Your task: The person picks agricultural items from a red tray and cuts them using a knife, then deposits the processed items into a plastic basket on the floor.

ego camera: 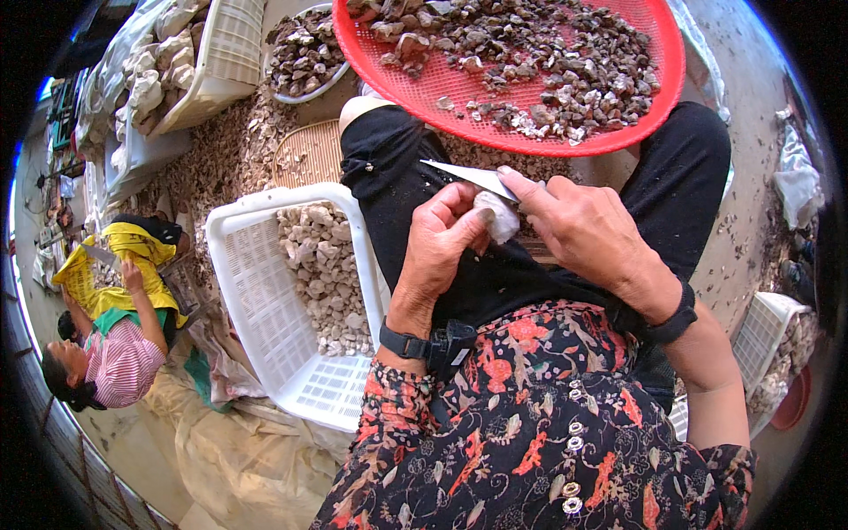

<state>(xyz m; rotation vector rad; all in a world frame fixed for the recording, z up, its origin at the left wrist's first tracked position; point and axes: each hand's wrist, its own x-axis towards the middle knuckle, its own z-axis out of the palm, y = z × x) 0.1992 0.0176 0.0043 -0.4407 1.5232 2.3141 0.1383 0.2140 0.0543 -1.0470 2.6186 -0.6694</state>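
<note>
Above my lap, my left hand [445, 228] grips a whitish, rough lump [498, 215], its kind unclear, between thumb and fingers. My right hand [576, 222] is closed around a knife, its handle hidden by the palm. The pointed steel blade [469, 173] lies along the top of the lump and points to the upper left, with my right index finger pressed on it near the lump. Just beyond the hands, a red plastic sieve basket [424, 109] rests across my knees. Dark brown and pale chunks [583, 66] are spread over its mesh.
At my left stands a white plastic crate [265, 318] part-filled with pale lumps [324, 271]. Behind it lie a woven bamboo tray [308, 156], a basin of dark chunks [305, 53] and a loaded crate [228, 59]. Another person [122, 358] sits far left with a knife. Peelings [218, 146] litter the floor.
</note>
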